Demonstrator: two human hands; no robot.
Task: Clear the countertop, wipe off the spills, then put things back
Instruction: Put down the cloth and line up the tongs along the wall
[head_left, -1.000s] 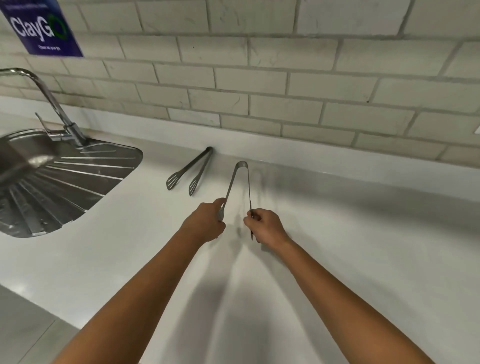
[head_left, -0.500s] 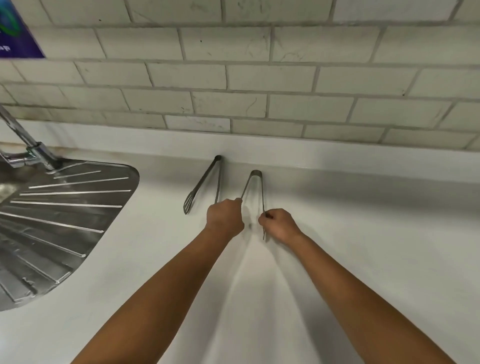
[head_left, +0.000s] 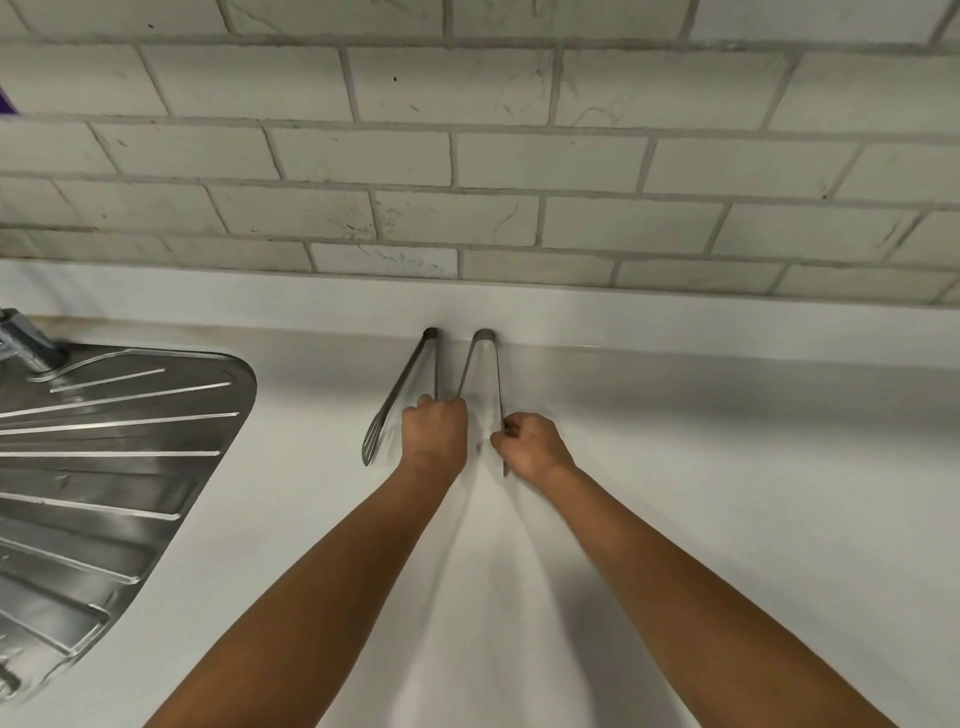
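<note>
Steel tongs (head_left: 480, 369), hinge end butted against the upstand at the back of the desk (head_left: 727, 467), arms splayed toward us. We've got both hands on them: left hand (head_left: 435, 432) curled over the left arm's tip, right hand (head_left: 530, 447) pinching the right arm's tip w/ curled fingers (head_left: 501, 434). Both clenched on the tongs, neither released. Second tongs (head_left: 400, 395), slotted heads, lie just beside to the left, hinge also at the upstand; their right arm runs under/against our left knuckles, can't tell if touching.

Judging by the clean desk and both sets parked at the back, we're prob in the put-back phase, aligning this pair.

Risks from here:
- Spring load. Arms are held apart at the tips; if one hand lets go first the tongs likely snap/pivot and skate sideways on the smooth desk, knocking the second tongs out of line.
- Left hand is crowded. Any leftward slide of the fist prob shoves the neighbour's near arm, rotating it toward the drainboard (head_left: 104, 441).
- Pushing further back w/ hinge already at the upstand could make the tongs ride up or kick out, since there's no room left.
- Right-hand pinch is at the very tip, thin metal, low grip area; a slip drops that arm w/ a clatter, maybe a scuff on the desk.
- Can't tell if surface is still damp; if so, sliding gets worse.

Safer bet imo: ease both tips down together, then lift hands straight up.
</note>
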